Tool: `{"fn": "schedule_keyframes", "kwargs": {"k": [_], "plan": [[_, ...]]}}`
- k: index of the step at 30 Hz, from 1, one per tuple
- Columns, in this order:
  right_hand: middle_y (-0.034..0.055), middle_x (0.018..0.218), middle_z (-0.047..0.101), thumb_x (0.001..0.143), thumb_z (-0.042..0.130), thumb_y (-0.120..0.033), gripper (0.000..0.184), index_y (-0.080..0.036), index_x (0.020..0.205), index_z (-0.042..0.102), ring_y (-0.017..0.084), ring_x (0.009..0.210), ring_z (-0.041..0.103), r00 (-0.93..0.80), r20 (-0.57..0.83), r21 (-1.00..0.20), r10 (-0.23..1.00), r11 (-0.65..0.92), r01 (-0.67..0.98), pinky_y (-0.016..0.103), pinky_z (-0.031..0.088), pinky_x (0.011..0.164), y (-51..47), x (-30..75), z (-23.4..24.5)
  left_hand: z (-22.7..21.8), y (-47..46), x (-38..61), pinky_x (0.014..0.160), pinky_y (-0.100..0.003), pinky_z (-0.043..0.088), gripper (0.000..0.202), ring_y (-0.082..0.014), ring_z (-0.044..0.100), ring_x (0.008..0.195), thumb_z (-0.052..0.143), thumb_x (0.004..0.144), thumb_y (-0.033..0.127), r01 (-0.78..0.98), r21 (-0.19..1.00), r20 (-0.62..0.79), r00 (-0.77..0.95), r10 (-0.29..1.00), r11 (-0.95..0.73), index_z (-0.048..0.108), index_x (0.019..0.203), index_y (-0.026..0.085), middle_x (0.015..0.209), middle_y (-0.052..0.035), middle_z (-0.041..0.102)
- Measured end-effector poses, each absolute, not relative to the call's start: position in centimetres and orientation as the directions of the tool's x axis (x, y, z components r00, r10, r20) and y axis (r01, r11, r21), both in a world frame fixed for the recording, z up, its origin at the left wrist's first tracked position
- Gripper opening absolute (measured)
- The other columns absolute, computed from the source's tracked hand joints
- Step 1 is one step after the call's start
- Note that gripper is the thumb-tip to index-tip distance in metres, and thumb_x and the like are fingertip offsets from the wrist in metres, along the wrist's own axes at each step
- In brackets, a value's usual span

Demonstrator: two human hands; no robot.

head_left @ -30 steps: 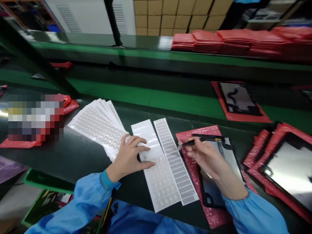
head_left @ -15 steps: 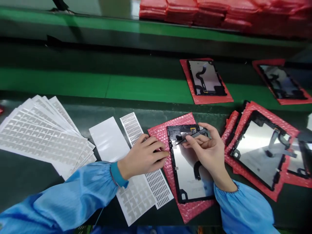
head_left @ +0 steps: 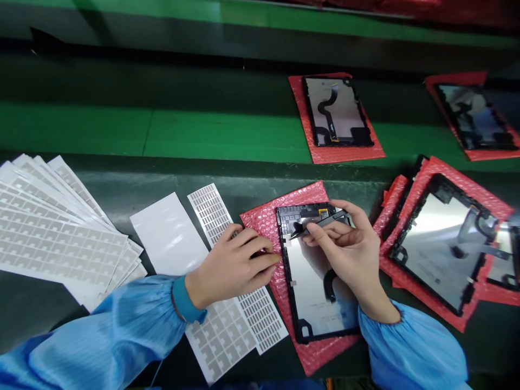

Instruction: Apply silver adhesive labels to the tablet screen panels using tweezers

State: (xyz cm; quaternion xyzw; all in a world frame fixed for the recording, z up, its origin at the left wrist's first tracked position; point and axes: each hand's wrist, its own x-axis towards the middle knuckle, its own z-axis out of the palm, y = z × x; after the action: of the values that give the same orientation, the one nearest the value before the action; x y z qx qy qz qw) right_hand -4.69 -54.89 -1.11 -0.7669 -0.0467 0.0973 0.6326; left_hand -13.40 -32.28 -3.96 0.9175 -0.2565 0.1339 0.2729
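Note:
My right hand (head_left: 345, 244) pinches dark tweezers (head_left: 320, 223) between thumb and fingers. Their tips touch or hover just over a small whitish tab near the upper left edge of a tablet screen panel (head_left: 312, 287). The panel lies silver back up, black-framed, on a pink bubble-wrap bag (head_left: 264, 211). My left hand (head_left: 233, 265) holds nothing visible; its fingers are loosely bent, with gaps between them, and the fingertips reach over the bag by the panel's left edge. Beneath that hand run a narrow sticker sheet (head_left: 264, 319) and a wider sticker sheet (head_left: 221, 336).
Fanned sticker sheets (head_left: 60, 233) lie at left, beside a plain white sheet (head_left: 168, 233). More panels on pink bags are stacked at right (head_left: 442, 244). Two others, a nearer panel (head_left: 337, 111) and a farther panel (head_left: 475, 116), sit on the raised green strip (head_left: 203, 132).
The camera view has tilted down and shifted slightly, moving the background up. The tweezers' tips have moved slightly at the panel's upper left edge; my left hand stays by the panel.

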Motion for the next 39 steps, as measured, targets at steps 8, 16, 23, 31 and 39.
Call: {"fn": "schedule_keyframes", "kwargs": {"k": [8,16,23,31,39], "plan": [[-0.0008,0.072,0.075,0.087,0.087,-0.038,0.063,-0.023,0.134,0.048,0.02,0.062,0.075,0.974,-0.1,-0.973,0.202,-0.224,-0.054,0.03,0.064,0.066,-54.8,-4.7,-1.1,-3.9,-32.3,-13.4,0.09,-0.04,0.039,0.015,-0.0181,0.061,0.1,0.061,0.103,0.032,-0.537,0.437,0.377,0.838,-0.395,-0.722,0.074,0.108,0.027,0.11,0.0023,0.075],[-0.0013,0.072,0.074,0.087,0.087,-0.04,0.063,-0.024,0.134,0.048,0.02,0.063,0.075,0.975,-0.097,-0.973,0.198,-0.227,-0.051,0.03,0.064,0.066,-55.0,-4.7,-1.3,-3.8,-32.4,-13.5,0.093,-0.04,0.038,0.015,-0.0184,0.062,0.101,0.06,0.103,0.032,-0.534,0.425,0.381,0.838,-0.391,-0.731,0.072,0.109,0.027,0.111,0.0014,0.076],[-0.0011,0.074,0.075,0.085,0.088,-0.039,0.064,-0.024,0.132,0.048,0.02,0.063,0.075,0.976,-0.098,-0.976,0.193,-0.212,-0.056,0.028,0.064,0.065,-54.9,-4.7,-1.4,-3.5,-32.4,-13.5,0.106,-0.049,0.034,0.039,-0.0272,0.059,0.125,0.053,0.103,0.043,-0.515,0.418,0.33,0.854,-0.402,-0.749,0.064,0.136,0.024,0.135,-0.0068,0.069],[-0.0021,0.072,0.074,0.087,0.086,-0.04,0.064,-0.024,0.137,0.048,0.021,0.064,0.075,0.975,-0.073,-0.97,0.21,-0.242,-0.02,0.032,0.066,0.068,-54.8,-4.9,-1.3,-3.7,-32.8,-13.7,0.125,-0.061,0.017,0.059,-0.0347,0.043,0.149,0.053,0.1,0.048,-0.506,0.395,0.237,0.863,-0.447,-0.767,0.051,0.153,0.024,0.162,-0.0078,0.048],[-0.0026,0.075,0.075,0.085,0.088,-0.042,0.071,-0.029,0.143,0.05,0.022,0.068,0.078,0.992,-0.095,-0.98,0.083,-0.181,-0.079,0.034,0.07,0.072,-55.9,-4.0,-1.5,-3.5,-33.1,-13.3,0.131,-0.06,-0.006,0.056,-0.0303,0.044,0.149,0.054,0.097,0.048,-0.48,0.459,0.248,0.877,-0.411,-0.748,0.057,0.146,0.021,0.159,-0.0072,0.052]]}}
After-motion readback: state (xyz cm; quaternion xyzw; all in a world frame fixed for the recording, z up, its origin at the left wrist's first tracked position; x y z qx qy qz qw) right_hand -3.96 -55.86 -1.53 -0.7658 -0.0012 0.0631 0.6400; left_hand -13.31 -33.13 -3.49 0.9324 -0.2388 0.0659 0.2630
